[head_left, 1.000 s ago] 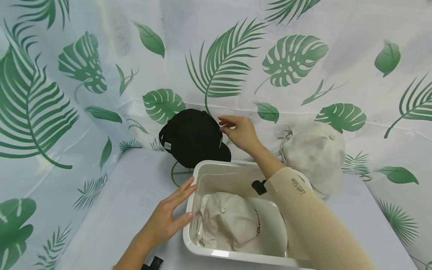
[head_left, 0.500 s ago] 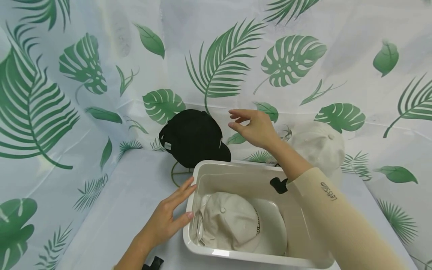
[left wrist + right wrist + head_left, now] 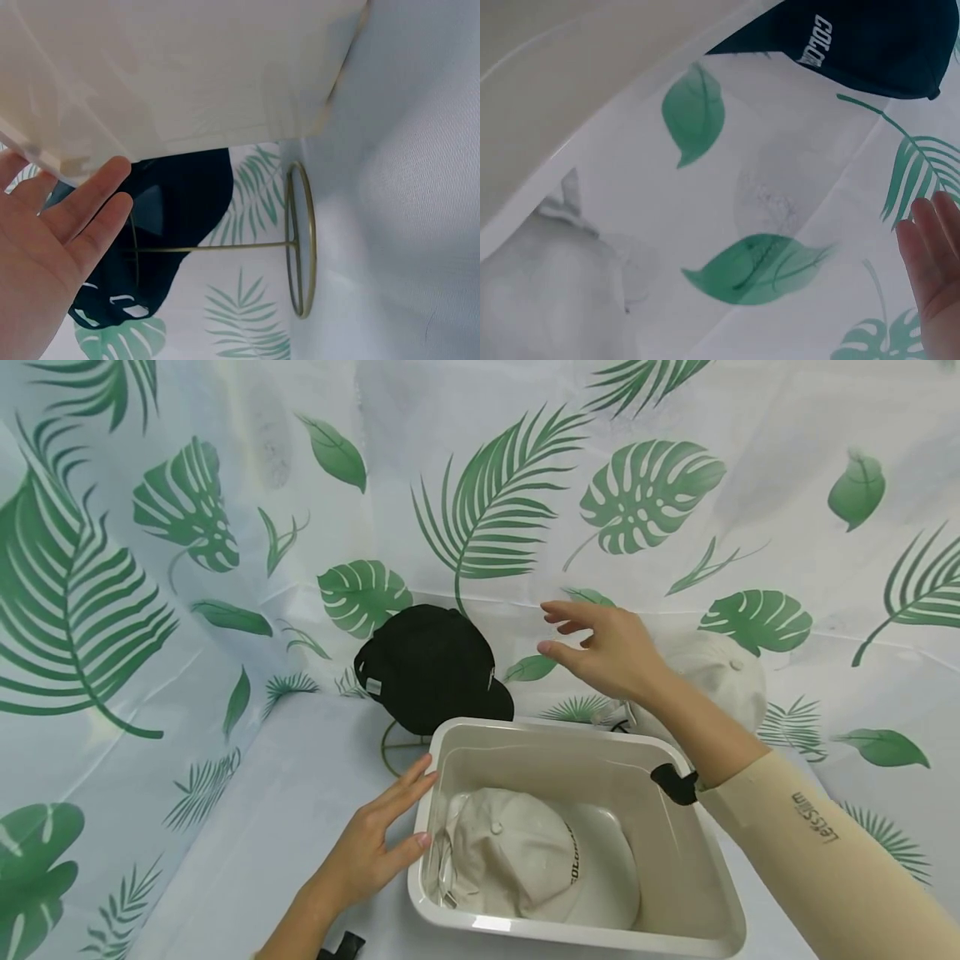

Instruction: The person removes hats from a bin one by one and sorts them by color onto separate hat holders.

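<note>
A black cap (image 3: 427,667) hangs on a thin gold wire stand (image 3: 298,240) behind a white plastic tub (image 3: 678,868); the cap (image 3: 176,199) (image 3: 870,37) shows in both wrist views. A beige cap (image 3: 517,853) lies inside the tub. My left hand (image 3: 375,847) rests flat with straight fingers against the tub's left wall (image 3: 172,75). My right hand (image 3: 600,647) hovers in the air, fingers relaxed, holding nothing, between the black cap and a second beige cap (image 3: 720,672) at the back right.
A leaf-printed white cloth (image 3: 225,827) covers the table and the walls behind and to the sides. The tub's rim fills the near middle. The stand's round gold base sits left of the tub's far corner.
My right hand has let go of the black cap and drifted right and a little up, toward the beige cap at the back. The left hand has stayed on the tub.
</note>
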{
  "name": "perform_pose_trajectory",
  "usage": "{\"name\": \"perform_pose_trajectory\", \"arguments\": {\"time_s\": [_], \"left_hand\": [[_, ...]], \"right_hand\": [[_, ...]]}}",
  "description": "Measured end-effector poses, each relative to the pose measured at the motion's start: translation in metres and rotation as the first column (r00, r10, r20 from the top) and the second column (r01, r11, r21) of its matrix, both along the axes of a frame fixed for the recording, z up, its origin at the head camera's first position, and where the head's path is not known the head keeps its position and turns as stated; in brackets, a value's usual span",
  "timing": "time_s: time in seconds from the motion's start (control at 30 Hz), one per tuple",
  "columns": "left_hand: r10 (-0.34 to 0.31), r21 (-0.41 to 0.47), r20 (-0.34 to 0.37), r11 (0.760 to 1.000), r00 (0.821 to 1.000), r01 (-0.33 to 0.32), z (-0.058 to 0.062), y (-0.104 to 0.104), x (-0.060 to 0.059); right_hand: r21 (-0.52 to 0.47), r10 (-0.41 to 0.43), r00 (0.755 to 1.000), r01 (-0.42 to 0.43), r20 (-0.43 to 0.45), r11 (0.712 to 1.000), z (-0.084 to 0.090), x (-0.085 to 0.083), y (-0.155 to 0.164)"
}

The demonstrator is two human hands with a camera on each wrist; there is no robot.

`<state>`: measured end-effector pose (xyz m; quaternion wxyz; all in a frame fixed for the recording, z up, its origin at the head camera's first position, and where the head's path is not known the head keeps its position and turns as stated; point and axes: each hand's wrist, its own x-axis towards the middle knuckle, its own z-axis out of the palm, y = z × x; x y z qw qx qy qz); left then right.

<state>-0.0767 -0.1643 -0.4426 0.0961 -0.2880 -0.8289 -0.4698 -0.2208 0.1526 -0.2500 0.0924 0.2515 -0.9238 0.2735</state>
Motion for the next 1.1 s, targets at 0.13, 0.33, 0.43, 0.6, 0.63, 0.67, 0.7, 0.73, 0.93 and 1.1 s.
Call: {"name": "perform_pose_trajectory", "arguments": {"time_s": [0.13, 0.33, 0.43, 0.6, 0.63, 0.67, 0.7, 0.73, 0.93, 1.1], "left_hand": [[-0.002, 0.002, -0.002, 1.0, 1.0, 0.002, -0.001, 0.0, 0.0], [0.002, 0.008, -0.009, 1.0, 1.0, -0.002, -0.004, 0.0, 0.002], [0.004, 0.01, 0.0, 1.0, 1.0, -0.004, -0.004, 0.0, 0.003], [0.004, 0.011, 0.013, 1.0, 1.0, -0.004, -0.002, 0.0, 0.003], [0.003, 0.011, 0.012, 1.0, 1.0, -0.003, -0.002, 0.0, 0.003], [0.002, 0.011, 0.013, 1.0, 1.0, -0.003, -0.001, 0.0, 0.003], [0.001, 0.011, 0.011, 1.0, 1.0, -0.001, -0.001, 0.0, 0.003], [0.0, 0.009, 0.008, 1.0, 1.0, 0.0, -0.001, 0.0, 0.003], [-0.001, 0.008, 0.002, 1.0, 1.0, 0.001, -0.001, 0.001, 0.001], [-0.002, 0.008, -0.013, 1.0, 1.0, 0.002, -0.002, 0.001, 0.001]], "right_hand": [[0.04, 0.03, 0.997, -0.027, -0.072, 0.999, 0.0, 0.01, 0.01], [0.117, 0.052, 0.995, -0.042, -0.08, 0.992, 0.001, 0.03, 0.024], [0.152, 0.063, 0.994, -0.049, -0.093, 0.987, 0.0, 0.038, 0.03], [0.165, 0.114, 0.981, -0.088, -0.155, 0.982, -0.006, 0.047, 0.042], [0.161, 0.13, 0.977, -0.102, -0.171, 0.982, -0.008, 0.048, 0.044], [0.155, 0.144, 0.972, -0.116, -0.186, 0.981, -0.009, 0.049, 0.047], [0.15, 0.157, 0.967, -0.128, -0.203, 0.98, -0.011, 0.05, 0.049], [0.147, 0.169, 0.962, -0.139, -0.214, 0.979, -0.012, 0.052, 0.052], [0.17, 0.195, 0.957, -0.159, -0.216, 0.972, -0.018, 0.063, 0.064], [0.2, 0.214, 0.952, -0.171, -0.221, 0.965, -0.026, 0.073, 0.07]]}}
